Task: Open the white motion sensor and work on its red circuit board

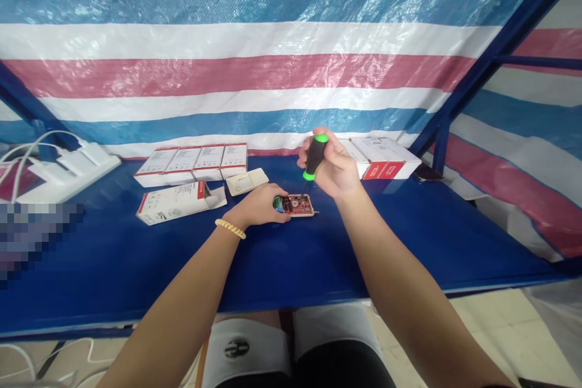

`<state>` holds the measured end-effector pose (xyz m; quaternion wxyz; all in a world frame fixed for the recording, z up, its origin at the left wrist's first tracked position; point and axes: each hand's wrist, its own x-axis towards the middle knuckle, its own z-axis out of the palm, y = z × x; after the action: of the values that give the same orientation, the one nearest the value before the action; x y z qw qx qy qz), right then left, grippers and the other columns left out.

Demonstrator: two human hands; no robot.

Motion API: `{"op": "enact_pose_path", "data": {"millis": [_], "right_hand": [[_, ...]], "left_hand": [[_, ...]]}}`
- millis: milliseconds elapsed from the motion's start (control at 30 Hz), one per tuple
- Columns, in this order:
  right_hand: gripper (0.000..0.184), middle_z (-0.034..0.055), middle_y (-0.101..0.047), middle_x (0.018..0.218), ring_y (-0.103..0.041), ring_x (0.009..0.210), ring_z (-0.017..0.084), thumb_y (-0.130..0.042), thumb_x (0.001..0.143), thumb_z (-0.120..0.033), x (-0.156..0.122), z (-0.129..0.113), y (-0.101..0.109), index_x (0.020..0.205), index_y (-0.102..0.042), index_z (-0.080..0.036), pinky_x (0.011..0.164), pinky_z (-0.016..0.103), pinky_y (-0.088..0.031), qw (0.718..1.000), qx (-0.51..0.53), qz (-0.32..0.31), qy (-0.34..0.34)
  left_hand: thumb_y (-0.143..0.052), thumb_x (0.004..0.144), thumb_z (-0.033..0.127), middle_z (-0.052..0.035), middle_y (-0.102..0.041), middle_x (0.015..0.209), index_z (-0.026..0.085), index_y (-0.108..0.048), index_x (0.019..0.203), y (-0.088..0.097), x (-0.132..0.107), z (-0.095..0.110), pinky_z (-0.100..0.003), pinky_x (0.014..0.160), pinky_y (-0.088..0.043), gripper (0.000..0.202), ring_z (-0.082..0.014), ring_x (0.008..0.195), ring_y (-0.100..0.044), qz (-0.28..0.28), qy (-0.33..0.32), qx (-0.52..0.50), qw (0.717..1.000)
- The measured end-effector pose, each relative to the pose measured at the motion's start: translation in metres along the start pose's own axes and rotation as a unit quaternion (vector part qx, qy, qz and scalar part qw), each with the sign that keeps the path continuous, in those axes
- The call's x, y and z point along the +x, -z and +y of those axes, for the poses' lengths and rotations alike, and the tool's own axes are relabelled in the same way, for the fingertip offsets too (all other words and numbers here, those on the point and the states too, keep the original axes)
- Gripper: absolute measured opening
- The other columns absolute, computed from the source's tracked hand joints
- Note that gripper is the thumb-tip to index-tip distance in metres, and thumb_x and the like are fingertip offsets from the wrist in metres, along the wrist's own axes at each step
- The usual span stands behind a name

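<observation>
A small device with a white casing and a red circuit board point(300, 204) lies on the blue table. My left hand point(262, 205) grips its left end, beside a green and blue round part point(278, 203). In my right hand point(337, 168) is a screwdriver point(315, 157) with a black and green handle, held nearly upright. Its shaft points down onto the circuit board; whether the tip sits in a screw is too small to tell. Just behind my left hand lies a cream plastic cover point(247, 181).
An opened white and red box point(175, 203) lies left of my left hand. Several closed boxes point(191, 165) form a row behind it, and more boxes point(384, 157) stand at the back right. A power strip point(75, 173) with plugs and cables is at the far left. Blue frame bars point(473, 85) slope at the sides.
</observation>
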<state>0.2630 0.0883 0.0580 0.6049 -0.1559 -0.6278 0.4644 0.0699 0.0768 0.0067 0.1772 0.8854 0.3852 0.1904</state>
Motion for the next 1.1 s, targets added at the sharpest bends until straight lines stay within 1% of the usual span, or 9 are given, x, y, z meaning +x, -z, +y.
{"op": "enact_pose_path", "data": {"millis": [167,267,367,467,567,733,867,1000,1100], "right_hand": [[0.038,-0.0016,-0.057,0.083,-0.054,0.06,0.011,-0.054,0.087,-0.06,0.001,0.009,-0.004,0.109,-0.053,-0.029,0.054,0.026,-0.048,0.988,-0.055,0.138,0.045],[0.032,-0.0024,-0.053,0.078,-0.054,0.06,0.01,-0.054,0.089,-0.055,0.0,0.016,-0.008,0.107,-0.054,-0.029,0.055,0.025,-0.047,0.948,-0.17,0.249,0.096],[0.032,-0.0002,-0.053,0.082,-0.059,0.071,0.014,-0.051,0.093,-0.049,-0.003,0.017,-0.011,0.117,-0.052,-0.029,0.066,0.03,-0.052,0.898,-0.277,0.302,0.16],[0.038,0.004,-0.054,0.095,-0.061,0.088,0.018,-0.047,0.095,-0.05,-0.006,0.017,-0.015,0.126,-0.047,-0.029,0.08,0.036,-0.053,0.879,-0.313,0.308,0.188],[0.039,0.0056,-0.053,0.106,-0.059,0.101,0.019,-0.048,0.093,-0.054,-0.006,0.018,-0.015,0.123,-0.048,-0.029,0.088,0.038,-0.051,0.901,-0.289,0.279,0.161],[0.035,0.0008,-0.056,0.096,-0.06,0.075,0.014,-0.05,0.09,-0.059,0.001,0.013,0.0,0.114,-0.048,-0.034,0.064,0.031,-0.053,0.974,-0.16,0.134,0.083],[0.033,0.0002,-0.061,0.094,-0.06,0.069,0.014,-0.051,0.089,-0.059,0.003,0.005,0.015,0.108,-0.049,-0.032,0.06,0.033,-0.053,0.996,-0.066,0.048,0.038],[0.033,0.0002,-0.06,0.093,-0.06,0.07,0.013,-0.054,0.089,-0.054,0.003,0.013,0.015,0.112,-0.05,-0.03,0.063,0.031,-0.053,0.973,-0.138,0.166,0.082],[0.035,0.0024,-0.059,0.098,-0.062,0.086,0.016,-0.059,0.088,-0.049,0.001,0.021,0.008,0.115,-0.054,-0.027,0.081,0.036,-0.053,0.899,-0.289,0.284,0.163]], "left_hand": [[-0.075,0.067,0.042,-0.0048,-0.068,0.094,0.02,-0.072,0.093,0.002,0.0,0.002,-0.032,0.08,-0.047,0.034,-0.0239,0.091,-0.062,-0.005,0.005,-0.002,1.0],[-0.075,0.067,0.042,-0.005,-0.068,0.095,0.02,-0.072,0.097,0.002,0.0,0.003,-0.033,0.082,-0.048,0.037,-0.0245,0.093,-0.062,-0.009,0.008,0.0,1.0],[-0.075,0.067,0.042,-0.0054,-0.068,0.095,0.02,-0.072,0.097,0.002,0.0,0.003,-0.034,0.083,-0.048,0.038,-0.0248,0.094,-0.062,-0.01,0.008,0.004,1.0],[-0.075,0.067,0.042,-0.0055,-0.068,0.095,0.02,-0.072,0.097,0.003,0.0,0.003,-0.034,0.083,-0.048,0.038,-0.0246,0.093,-0.063,-0.01,0.007,0.002,1.0],[-0.076,0.067,0.042,-0.0058,-0.067,0.095,0.019,-0.072,0.096,0.003,0.0,0.003,-0.034,0.082,-0.048,0.037,-0.0246,0.092,-0.063,-0.01,0.006,0.003,1.0],[-0.075,0.068,0.044,-0.0048,-0.067,0.091,0.019,-0.072,0.095,0.002,0.0,0.002,-0.033,0.078,-0.047,0.037,-0.0227,0.086,-0.062,-0.004,-0.004,0.005,1.0],[-0.074,0.069,0.045,-0.0044,-0.066,0.09,0.02,-0.072,0.096,0.001,0.001,0.001,-0.032,0.076,-0.046,0.037,-0.0216,0.082,-0.062,-0.005,-0.007,0.011,1.0],[-0.074,0.069,0.044,-0.0049,-0.066,0.091,0.019,-0.072,0.095,0.001,0.001,0.003,-0.032,0.077,-0.046,0.036,-0.0227,0.086,-0.062,-0.007,-0.008,0.009,1.0],[-0.074,0.069,0.042,-0.0047,-0.067,0.092,0.019,-0.072,0.097,0.002,0.001,0.004,-0.033,0.078,-0.046,0.037,-0.0229,0.086,-0.062,-0.01,-0.001,0.013,1.0]]}}
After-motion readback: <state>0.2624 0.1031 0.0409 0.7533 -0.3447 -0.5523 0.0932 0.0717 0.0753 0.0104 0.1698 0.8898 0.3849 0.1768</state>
